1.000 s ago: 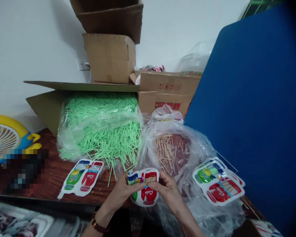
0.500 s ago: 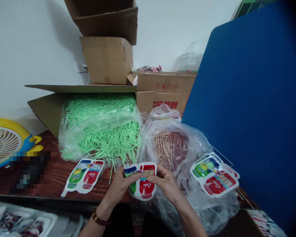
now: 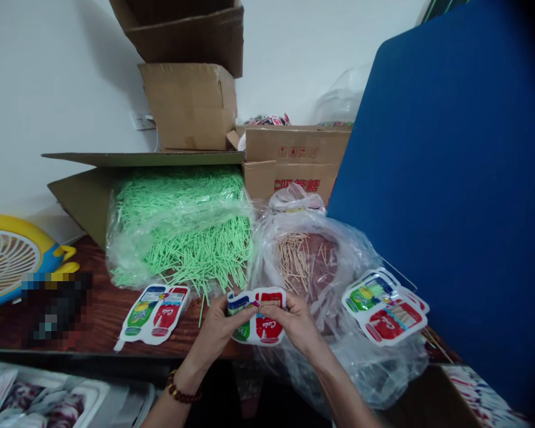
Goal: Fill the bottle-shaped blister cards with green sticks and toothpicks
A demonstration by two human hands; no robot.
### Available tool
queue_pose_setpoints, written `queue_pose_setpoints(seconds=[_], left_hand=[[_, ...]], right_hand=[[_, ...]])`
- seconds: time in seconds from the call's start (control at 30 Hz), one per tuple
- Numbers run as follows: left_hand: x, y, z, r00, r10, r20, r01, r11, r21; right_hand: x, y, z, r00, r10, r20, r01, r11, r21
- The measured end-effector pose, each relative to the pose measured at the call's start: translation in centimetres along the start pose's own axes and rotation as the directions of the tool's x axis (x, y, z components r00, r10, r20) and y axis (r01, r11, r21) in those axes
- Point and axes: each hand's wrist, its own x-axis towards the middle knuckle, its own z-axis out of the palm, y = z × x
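Between my two hands is a candy packet (image 3: 270, 330) shaped like two drink bottles, one half green and one red with "Cola" on it. My left hand (image 3: 220, 327) grips its left side, thumb across the front. On the right half, my right hand (image 3: 294, 321) presses its thumb over a window where brown sticks show. A similar packet (image 3: 154, 315) lies on the table to the left. Several more packets (image 3: 386, 306) are stacked at the right. Behind my hands, brown sticks (image 3: 293, 261) lie in an opened clear plastic bag (image 3: 356, 249).
Green sticks (image 3: 196, 249) fill a bag in an open carton (image 3: 80, 196). More cardboard boxes (image 3: 187, 107) stand behind. A blue panel (image 3: 428, 178) rises at the right. A yellow and blue fan (image 3: 13, 261) stands left, and a tray of packs (image 3: 44, 398) is at lower left.
The packet in my hands is raised slightly and tilted, and my right thumb has shifted up over its stick window. The whole view has moved a little.
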Motion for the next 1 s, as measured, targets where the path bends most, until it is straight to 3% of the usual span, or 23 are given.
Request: queue_pose_setpoints(seconds=[0.17,0.3,0.4,0.47,0.53,0.6,0.67,0.73,0.8,0.83,0.9,1.0], left_hand=[[0.4,-0.4,0.1,0.999,0.02,-0.047,-0.016,0.997,0.082],[1.0,-1.4,0.9,0.989,0.143,0.046,-0.15,0.96,0.237],[1.4,-2.5,2.4,0.978,0.163,0.13,-0.197,0.926,0.322],[1.6,-3.3,3.3,0.975,0.133,0.175,-0.193,0.901,0.388],[1.6,-4.1,3.9,0.976,0.089,0.2,-0.168,0.889,0.426],[1.5,-4.6,4.0,0.975,0.041,0.217,-0.133,0.894,0.429],[1.2,-4.8,3.9,0.972,0.006,0.233,-0.106,0.902,0.418],[0.9,-4.7,3.8,0.97,-0.013,0.244,-0.094,0.901,0.423],[0.7,-4.3,3.7,0.968,-0.021,0.249,-0.092,0.897,0.432],[0.6,-4.0,3.7,0.968,-0.026,0.25,-0.087,0.898,0.43],[0.3,-3.4,3.6,0.97,-0.032,0.243,-0.073,0.908,0.412],[-0.6,-2.9,3.1,0.98,-0.019,0.198,-0.064,0.912,0.405]], right_hand=[[-0.5,-0.6,-0.8,0.992,-0.125,-0.031,0.117,0.977,-0.18],[-2.1,-2.4,-2.9,0.971,-0.24,0.001,0.216,0.872,-0.44],[-3.6,-3.9,-5.8,0.948,-0.317,-0.041,0.238,0.785,-0.573],[-4.7,-4.8,-8.5,0.921,-0.348,-0.173,0.191,0.794,-0.577],[-5.5,-5.3,-11.7,0.87,-0.34,-0.358,0.136,0.863,-0.487],[-6.1,-5.3,-15.0,0.81,-0.273,-0.52,0.092,0.933,-0.348],[-6.6,-4.8,-17.9,0.71,-0.265,-0.653,0.007,0.929,-0.369],[-7.0,-3.9,-20.1,0.6,-0.324,-0.732,-0.256,0.789,-0.559],[-7.3,-2.8,-21.2,0.528,-0.412,-0.743,-0.54,0.512,-0.668],[-7.4,-2.3,-21.5,0.51,-0.453,-0.731,-0.626,0.387,-0.677],[-7.6,-1.6,-21.5,0.487,-0.531,-0.694,-0.693,0.249,-0.676],[-7.8,-1.3,-20.7,0.439,-0.635,-0.636,-0.704,0.197,-0.682]])
